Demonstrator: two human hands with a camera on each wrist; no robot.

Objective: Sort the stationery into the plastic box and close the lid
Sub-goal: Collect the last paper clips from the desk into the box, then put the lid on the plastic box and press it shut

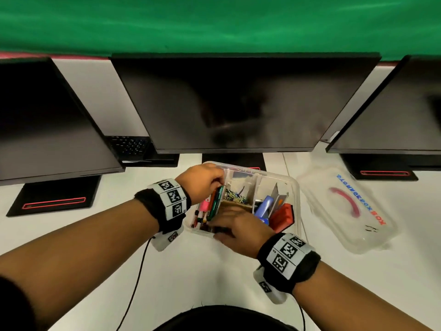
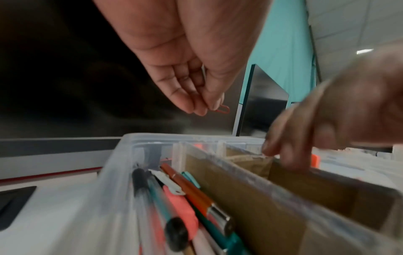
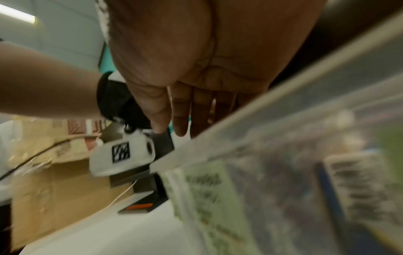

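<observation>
The clear plastic box stands open on the white desk, split into compartments. Its left compartment holds several pens; a middle one holds loose paper clips. My left hand hovers over the box's far left part. In the left wrist view its thumb and fingers pinch a red paper clip. My right hand rests on the box's near side, fingers fairly straight and touching a brown divider. The lid, with its pink handle, lies on the desk to the right, apart from the box.
A blue item and a red item fill the box's right compartment. Three dark monitors stand close behind the box, their bases on the desk. Black cables run from my wrists toward me.
</observation>
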